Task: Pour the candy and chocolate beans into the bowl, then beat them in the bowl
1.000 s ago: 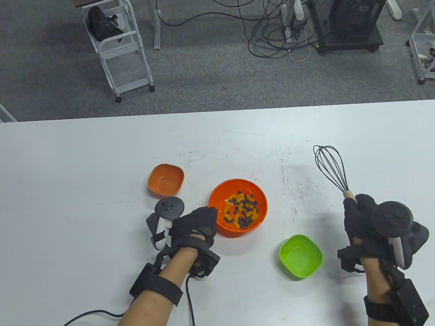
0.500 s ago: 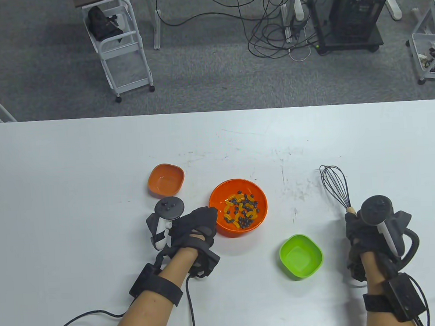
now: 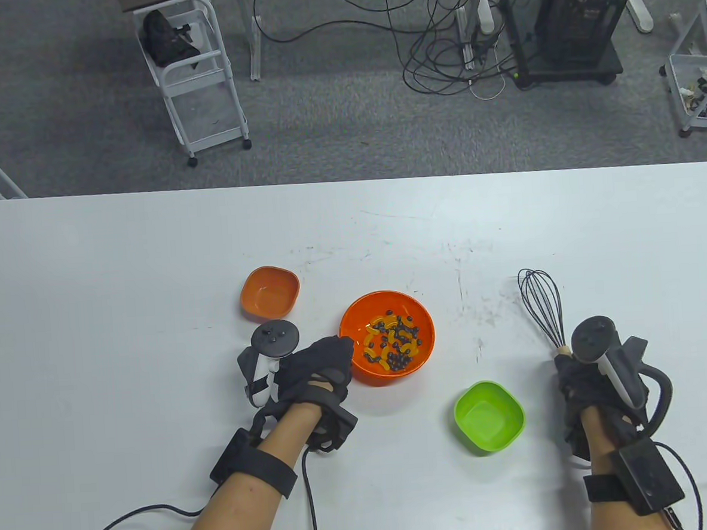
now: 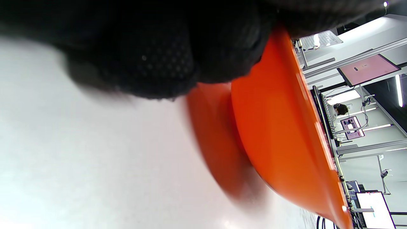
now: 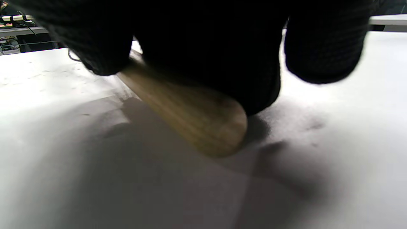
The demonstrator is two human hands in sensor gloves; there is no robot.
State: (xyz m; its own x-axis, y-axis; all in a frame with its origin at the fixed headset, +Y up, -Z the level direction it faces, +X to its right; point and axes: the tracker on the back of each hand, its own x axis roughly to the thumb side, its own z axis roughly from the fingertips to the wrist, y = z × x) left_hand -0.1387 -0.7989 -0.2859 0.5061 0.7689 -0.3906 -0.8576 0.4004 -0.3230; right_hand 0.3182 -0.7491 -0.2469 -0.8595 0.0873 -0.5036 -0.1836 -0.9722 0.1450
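The big orange bowl stands mid-table, holding yellow candies and dark chocolate beans mixed together. My left hand grips its left rim; in the left wrist view the gloved fingers curl over the bowl's wall. To the right, my right hand holds the wooden handle of a black wire whisk, whose head points away from me, low over the table. The right wrist view shows the handle's butt under my fingers, just above the tabletop.
A small empty orange dish sits behind my left hand. An empty green dish lies between the big bowl and my right hand. The white table's far edge borders a floor with cables and carts.
My right hand has drawn the whisk back toward me and lowered it near the table. The left hand and the bowl have stayed put.
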